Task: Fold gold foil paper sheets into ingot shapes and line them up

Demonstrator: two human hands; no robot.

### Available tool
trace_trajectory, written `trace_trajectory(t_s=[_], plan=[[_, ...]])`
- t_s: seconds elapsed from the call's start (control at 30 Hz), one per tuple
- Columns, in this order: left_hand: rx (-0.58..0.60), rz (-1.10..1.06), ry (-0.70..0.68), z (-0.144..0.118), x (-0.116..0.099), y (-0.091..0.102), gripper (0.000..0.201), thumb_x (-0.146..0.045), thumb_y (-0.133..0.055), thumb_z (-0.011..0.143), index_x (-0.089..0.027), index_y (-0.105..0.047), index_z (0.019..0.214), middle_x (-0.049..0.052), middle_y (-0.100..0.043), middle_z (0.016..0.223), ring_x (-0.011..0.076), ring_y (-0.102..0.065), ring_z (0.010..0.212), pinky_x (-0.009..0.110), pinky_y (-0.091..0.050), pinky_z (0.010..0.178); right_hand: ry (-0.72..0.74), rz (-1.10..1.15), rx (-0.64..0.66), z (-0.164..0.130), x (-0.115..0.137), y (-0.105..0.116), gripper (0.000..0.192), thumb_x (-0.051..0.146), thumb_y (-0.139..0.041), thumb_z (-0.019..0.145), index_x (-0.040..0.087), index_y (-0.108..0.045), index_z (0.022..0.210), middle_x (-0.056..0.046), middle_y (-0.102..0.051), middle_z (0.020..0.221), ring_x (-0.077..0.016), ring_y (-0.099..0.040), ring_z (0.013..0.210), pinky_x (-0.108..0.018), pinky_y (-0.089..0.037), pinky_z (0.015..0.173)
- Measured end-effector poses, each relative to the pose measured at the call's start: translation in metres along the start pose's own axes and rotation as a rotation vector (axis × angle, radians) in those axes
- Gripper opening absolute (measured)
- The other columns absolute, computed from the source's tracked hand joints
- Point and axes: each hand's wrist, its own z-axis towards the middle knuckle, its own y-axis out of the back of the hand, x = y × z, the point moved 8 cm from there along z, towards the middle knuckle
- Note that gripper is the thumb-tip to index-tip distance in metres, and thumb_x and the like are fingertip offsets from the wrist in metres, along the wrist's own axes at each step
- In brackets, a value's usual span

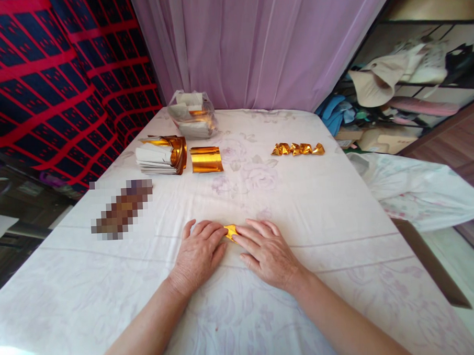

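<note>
**Pressing gold paper flat between two hands**

Pressing down on a small folded piece of gold foil paper (pixel 231 232) near the front middle of the table (pixel 340 204), under a pale floral tablecloth (pixel 266 312); left hand (pixel 199 255) laid palm down, fingers (pixel 211 232) nearly straight and close together, tips resting on the paper's left edge; right hand (pixel 266 252) likewise flat, fingers (pixel 249 232) extended, covering the right part; only a small yellow corner showing in the gap between the fingertips; nothing gripped or pinched, just held under flat fingers. Farther back: a flat gold foil sheet (pixel 207 159) just beside a stack of foil papers (pixel 161 155); behind these a clear plastic bag (pixel 192 114) with more paper; to the right, well apart, a row of folded gold ingots (pixel 297 149).
</note>
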Motion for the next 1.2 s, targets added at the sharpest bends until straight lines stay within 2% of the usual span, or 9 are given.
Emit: trace_trajectory(t_s=[0.2,0.3,0.4,0.5,0.67,0.83,1.03,1.2], plan=[[0.018,-0.013,0.015,0.0,0.001,-0.001,0.027,-0.025,-0.056,0.091,-0.025,-0.064,0.117,0.005,-0.07,0.114,0.0265,-0.058,0.11,0.054,-0.029,0.106,0.016,-0.018,0.007,-0.006,-0.001,0.002,0.027,0.027,-0.057,0.093,0.026,-0.066,0.119,-0.005,-0.061,0.134,-0.0275,-0.043,0.131,-0.05,-0.032,0.106],[0.014,-0.021,0.015,0.0,0.001,0.0,0.025,-0.027,-0.057,0.091,-0.025,-0.066,0.115,0.005,-0.07,0.113,0.0258,-0.059,0.109,0.053,-0.031,0.105,0.038,-0.014,-0.033,-0.006,0.0,0.005,0.026,0.028,-0.057,0.093,0.025,-0.068,0.116,-0.006,-0.061,0.133,-0.027,-0.046,0.129,-0.049,-0.034,0.104],[0.008,-0.042,0.004,0.0,0.001,0.0,0.024,-0.03,-0.056,0.092,-0.024,-0.067,0.113,0.006,-0.07,0.111,0.0252,-0.059,0.107,0.052,-0.032,0.105,0.025,-0.021,-0.118,-0.007,-0.004,0.012,0.024,0.026,-0.054,0.094,0.023,-0.068,0.113,-0.008,-0.066,0.125,-0.0247,-0.053,0.119,-0.044,-0.039,0.099],[0.002,-0.057,-0.004,0.0,0.002,0.0,0.025,-0.031,-0.055,0.093,-0.024,-0.067,0.114,0.006,-0.07,0.112,0.0252,-0.059,0.107,0.051,-0.033,0.105,-0.059,-0.026,-0.16,-0.008,-0.015,0.016,0.024,0.021,-0.05,0.094,0.021,-0.068,0.111,-0.007,-0.07,0.111,-0.0221,-0.059,0.103,-0.039,-0.043,0.09],[-0.001,-0.055,-0.024,0.0,0.0,0.0,0.027,-0.031,-0.055,0.094,-0.024,-0.065,0.118,0.007,-0.069,0.119,0.0268,-0.057,0.114,0.052,-0.032,0.105,-0.131,-0.01,-0.113,-0.006,-0.022,0.013,0.02,0.019,-0.052,0.091,0.02,-0.069,0.103,-0.007,-0.069,0.102,-0.0218,-0.058,0.093,-0.038,-0.043,0.083],[-0.012,-0.059,-0.041,0.0,-0.002,0.003,0.03,-0.031,-0.054,0.095,-0.024,-0.061,0.123,0.008,-0.063,0.128,0.0279,-0.054,0.119,0.051,-0.034,0.103,-0.101,-0.006,-0.087,-0.004,-0.017,0.012,0.019,0.017,-0.053,0.09,0.021,-0.068,0.101,-0.006,-0.067,0.1,-0.0217,-0.057,0.093,-0.038,-0.042,0.082],[-0.096,-0.073,-0.061,-0.002,-0.003,0.01,0.034,-0.026,-0.051,0.096,-0.019,-0.054,0.129,0.012,-0.06,0.128,0.0258,-0.055,0.114,0.043,-0.042,0.096,-0.065,0.016,-0.067,-0.003,-0.011,0.012,0.017,0.017,-0.054,0.091,0.021,-0.068,0.098,-0.006,-0.068,0.099,-0.0214,-0.056,0.091,-0.037,-0.042,0.082],[-0.111,-0.025,-0.117,-0.002,-0.007,0.009,0.031,-0.016,-0.05,0.094,-0.024,-0.062,0.122,0.01,-0.062,0.126,0.0261,-0.055,0.114,0.041,-0.044,0.091,-0.027,0.031,-0.063,-0.002,-0.005,0.011,0.013,0.017,-0.055,0.09,0.021,-0.067,0.095,-0.005,-0.068,0.097,-0.021,-0.057,0.091,-0.037,-0.043,0.081]])
